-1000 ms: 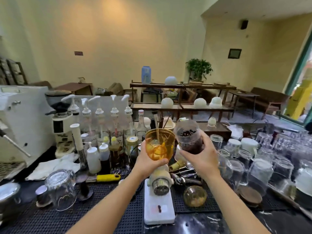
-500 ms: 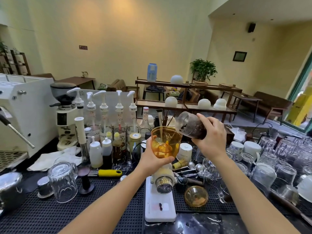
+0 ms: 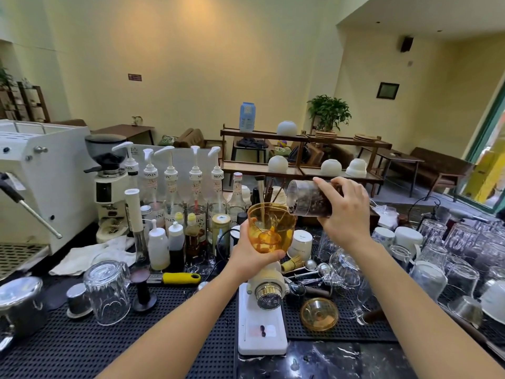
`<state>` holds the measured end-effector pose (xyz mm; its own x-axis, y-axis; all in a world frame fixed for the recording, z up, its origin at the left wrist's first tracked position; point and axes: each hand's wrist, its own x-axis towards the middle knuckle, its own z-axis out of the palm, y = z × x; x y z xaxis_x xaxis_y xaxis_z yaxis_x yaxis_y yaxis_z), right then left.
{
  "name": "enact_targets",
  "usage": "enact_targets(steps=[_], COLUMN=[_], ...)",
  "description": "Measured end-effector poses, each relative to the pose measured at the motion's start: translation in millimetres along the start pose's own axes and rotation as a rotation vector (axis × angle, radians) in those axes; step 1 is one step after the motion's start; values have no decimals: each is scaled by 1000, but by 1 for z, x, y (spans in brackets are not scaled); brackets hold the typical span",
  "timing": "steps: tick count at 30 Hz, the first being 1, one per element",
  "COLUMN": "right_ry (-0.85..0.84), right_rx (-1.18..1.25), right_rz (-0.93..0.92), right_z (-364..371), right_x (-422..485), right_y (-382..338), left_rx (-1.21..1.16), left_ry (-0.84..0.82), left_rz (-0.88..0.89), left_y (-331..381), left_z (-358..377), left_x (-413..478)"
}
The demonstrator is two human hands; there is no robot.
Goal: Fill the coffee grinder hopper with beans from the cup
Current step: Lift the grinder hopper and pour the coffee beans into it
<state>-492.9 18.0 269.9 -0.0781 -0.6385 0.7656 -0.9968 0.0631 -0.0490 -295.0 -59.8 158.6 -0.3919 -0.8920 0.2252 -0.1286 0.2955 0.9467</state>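
Hopper (image 3: 271, 227) of amber plastic sits atop the white coffee grinder (image 3: 264, 292), open at the top. From the hopper's left, the left hand (image 3: 252, 257) wraps its lower wall, fingers curled on it. Above the hopper's right rim, the cup (image 3: 308, 198) lies tipped on its side, its mouth over the rim, beans (image 3: 314, 202) pooled inside, gripped by the right hand (image 3: 345, 207). Below and right of the hopper lies an amber lid (image 3: 319, 314).

Hopper (image 3: 272, 228) glossy amber plastic; cup (image 3: 308, 198) clear plastic; mat (image 3: 82, 348) matt perforated rubber.
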Motion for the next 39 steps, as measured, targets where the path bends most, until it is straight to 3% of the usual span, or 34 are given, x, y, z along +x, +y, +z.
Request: enact_targets(steps=[39], right_ry=[-34], right_rx=[-97], right_rz=[-94], right_z=[-8], right_x=[11], right_y=[-6], left_rx=[-10], left_ry=[1], left_rz=[4], left_y=[6], left_z=[-2], left_x=[-5])
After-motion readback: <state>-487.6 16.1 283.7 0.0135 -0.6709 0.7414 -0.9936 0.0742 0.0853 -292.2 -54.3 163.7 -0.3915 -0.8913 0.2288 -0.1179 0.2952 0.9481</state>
